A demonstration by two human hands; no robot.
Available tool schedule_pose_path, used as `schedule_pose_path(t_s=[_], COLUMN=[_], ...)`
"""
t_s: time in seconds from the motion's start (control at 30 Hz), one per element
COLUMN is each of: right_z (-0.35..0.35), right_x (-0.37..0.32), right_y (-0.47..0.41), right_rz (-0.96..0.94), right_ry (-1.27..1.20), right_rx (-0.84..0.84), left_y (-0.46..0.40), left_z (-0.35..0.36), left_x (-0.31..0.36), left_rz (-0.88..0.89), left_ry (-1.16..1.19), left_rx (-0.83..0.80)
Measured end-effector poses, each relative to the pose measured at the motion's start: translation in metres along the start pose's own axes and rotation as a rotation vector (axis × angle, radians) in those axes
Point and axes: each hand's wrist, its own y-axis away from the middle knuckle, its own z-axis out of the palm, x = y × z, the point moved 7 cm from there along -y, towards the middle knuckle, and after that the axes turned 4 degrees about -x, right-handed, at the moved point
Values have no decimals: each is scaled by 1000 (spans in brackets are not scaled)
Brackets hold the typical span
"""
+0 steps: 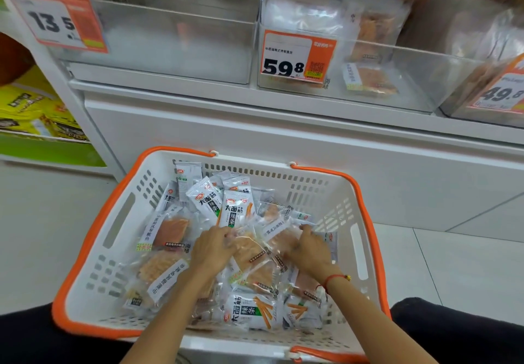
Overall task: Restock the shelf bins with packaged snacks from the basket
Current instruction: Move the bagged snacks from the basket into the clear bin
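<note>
Both hands, left [211,246] and right [307,250], curl onto clear packets [252,256] in basket [119,216]. Judged light, crinkly, slippery; pinch sealed edges.

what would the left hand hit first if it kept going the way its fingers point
Probably the white snack packet standing just beyond the left hand, whose fingers point toward the far side of the basket. Depth is hard to judge, so it may pass over it.

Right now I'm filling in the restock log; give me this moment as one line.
stage: picking | left hand: on clear snack packs in basket | right hand: on same pile | left shelf bin: looks empty
</note>
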Motion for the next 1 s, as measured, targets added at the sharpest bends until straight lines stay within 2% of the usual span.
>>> schedule_pose_path(t_s=[0.1, 0.2, 0.3, 0.33, 0.4, 0.43, 0.5, 0.57, 0.7, 0.8, 0.87, 0.93, 1.0], right_z=[-15, -32, -64, -73, -87, -94, -106, -111, -112, -110, -107, -103, -98], right_x=[-2, -6, -9, -10, -12, -12, -11, -11, -25, -37, -40, -42, -41], right_y=[2, 0, -2, 0, 6, 10, 19, 25, 28, 30, 31, 31, 27], right_rz=[-21, -68, -122, -130, -124, -129, -139, -185, -301, -363, -367, -365, -363], right_ry=[23, -122, -292, -355, -476, -511, -560, -541, -281, -380, -509, -581, -648], right_rx=[102, 46, -3, -55, -213, -279, -394, -461, -362, -307, -306, -277, -191], left_y=[2, 2, 1, -1, 0, 3, 7, 12, 14, 17, 20, 24, 27], left_z=[-7, -24, -45, -43, -25, -17, -6, -4, -16, -24, -18, -12, -9], left_x=[3, 15, 20, 15, 13, 15, 17, 15, 6, 2, 5, 15, 25], left_rz=[53, 44, -103, -187, -326, -362, -401, -401, -316, -322, -306, -307, -307], left_ry=[98, 332, 554, 721, 1104, 1216, 1243, 1222, 1035, 837, 892, 1064, 1195], left_rx=[-4, 32, 121, 77, -133, -221, -282, -252, -185, -126, -152, -220, -280])
